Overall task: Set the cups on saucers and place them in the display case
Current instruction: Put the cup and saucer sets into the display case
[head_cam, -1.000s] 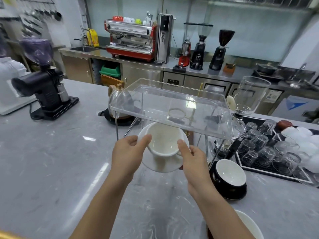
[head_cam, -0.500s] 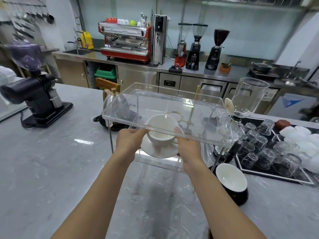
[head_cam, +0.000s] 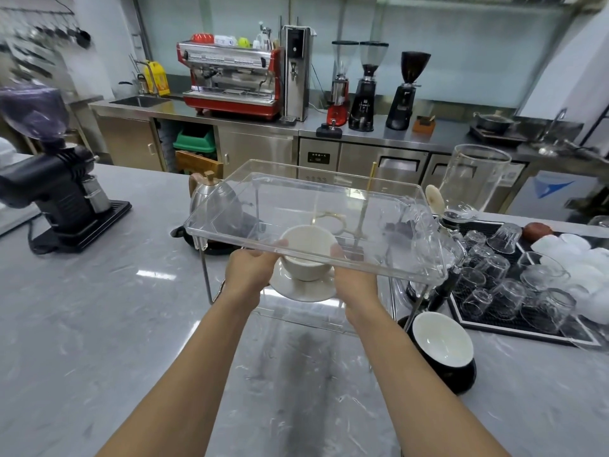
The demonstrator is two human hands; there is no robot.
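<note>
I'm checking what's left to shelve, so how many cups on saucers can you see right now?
2. A white cup on its white saucer, held by both hands inside the clear display case; a black cup on a black saucer on the counter, right. More may lie outside the frame.

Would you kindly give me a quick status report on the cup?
Both hands, left and right, hold the saucer. White cup on it, under the clear case top. Nothing blocking.
</note>
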